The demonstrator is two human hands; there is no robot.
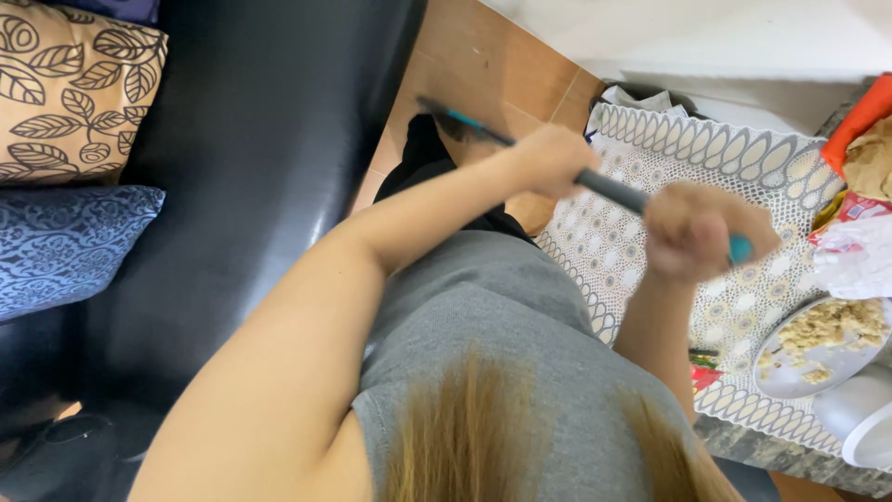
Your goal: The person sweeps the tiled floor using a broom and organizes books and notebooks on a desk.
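Below us a black leather sofa [251, 158] fills the left half of the view, with a tan leaf-patterned cushion [74, 88] and a blue patterned cushion [70, 242] stacked at its far left, and bare brown floor tiles [483, 60] showing beyond it. To the right we see a table edge covered by a white lace cloth [706, 153]. We look down over our own grey shirt [502, 344] and loose hair. Both of our hands grip one long dark handle with a teal end [609, 188], held slantwise in the air between the sofa and the table. Our left hand [550, 158] is curled round the middle of the handle, fingers closed tight on it. Our right hand [699, 231] is clenched in a fist round the upper end, just beside the teal tip, hovering over the lace cloth. The lower end of the handle reaches down towards the floor, where a dark blurred head with a teal streak shows; we cannot tell its exact shape. On the cloth near our right hand sit a metal plate of crumbly food [822, 344], a crumpled plastic wrapper [850, 251] and a white cup [864, 418], with an orange handle [859, 116] at the far right edge.
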